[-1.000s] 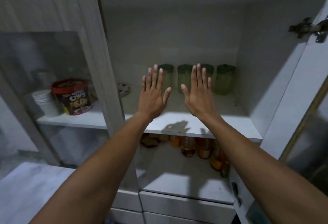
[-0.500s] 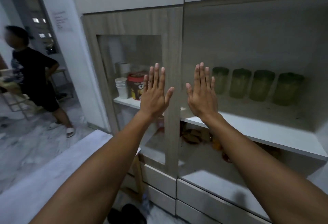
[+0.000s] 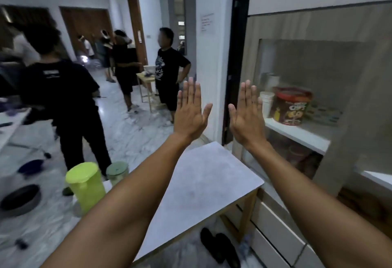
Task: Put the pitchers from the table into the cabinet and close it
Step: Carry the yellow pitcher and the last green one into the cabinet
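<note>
Two pitchers stand at the left end of the grey table [image 3: 207, 180]: a bright lime-green pitcher [image 3: 86, 185] and, just behind it, a pale green pitcher [image 3: 117, 172] partly hidden by my left forearm. My left hand [image 3: 191, 111] and my right hand [image 3: 247, 115] are raised side by side above the table's far end, palms away, fingers spread, holding nothing. The cabinet [image 3: 331, 106] fills the right side; its glass-fronted left section shows here, and the open compartment lies out of view to the right.
Behind the glass stand a red-lidded snack tub [image 3: 292, 105] and a stack of white cups [image 3: 266, 104]. Several people [image 3: 63, 102] stand on the marble floor to the left. Black shoes [image 3: 220, 246] lie under the table. A dark pan [image 3: 20, 198] sits on the floor.
My view has swung left, from the open cabinet shelf with several green pitchers to the table and room. Both hands stay raised and empty in the same pose.
</note>
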